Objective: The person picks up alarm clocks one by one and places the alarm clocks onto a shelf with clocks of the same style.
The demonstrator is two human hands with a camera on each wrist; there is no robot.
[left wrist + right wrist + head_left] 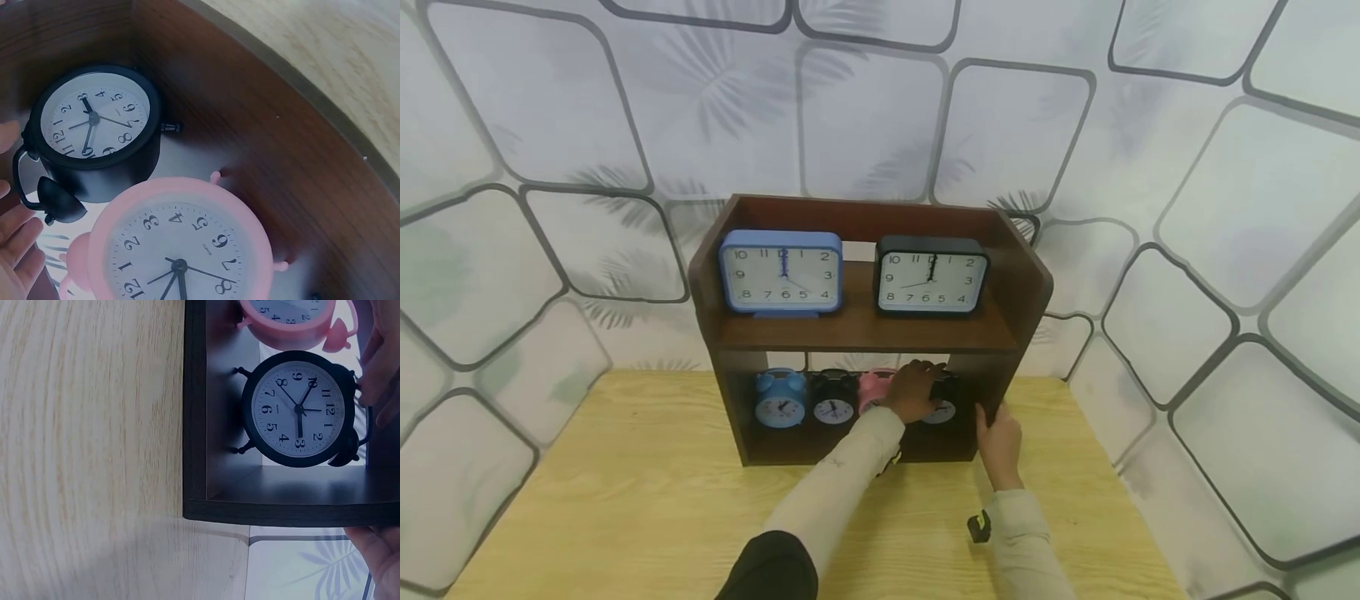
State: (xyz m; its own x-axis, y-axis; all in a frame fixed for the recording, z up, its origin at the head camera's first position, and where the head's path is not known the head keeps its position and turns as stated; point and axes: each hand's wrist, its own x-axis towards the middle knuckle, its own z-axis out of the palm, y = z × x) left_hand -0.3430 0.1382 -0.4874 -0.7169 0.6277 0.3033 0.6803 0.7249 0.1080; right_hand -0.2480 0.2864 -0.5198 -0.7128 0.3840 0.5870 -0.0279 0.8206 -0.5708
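Note:
On the lower level of a dark brown wooden shelf, a black twin-bell alarm clock stands at the right end. My left hand reaches in over the clock's top, its fingers spread beside the handle and bells in the left wrist view. Next to it stands a pink alarm clock, partly hidden by that hand in the head view. My right hand grips the front edge of the shelf's right side panel, thumb on the inner side and fingers outside.
A light blue alarm clock and another black alarm clock stand further left on the lower level. Above them sit a blue rectangular clock and a black rectangular clock. The shelf stands on a wooden table against patterned walls.

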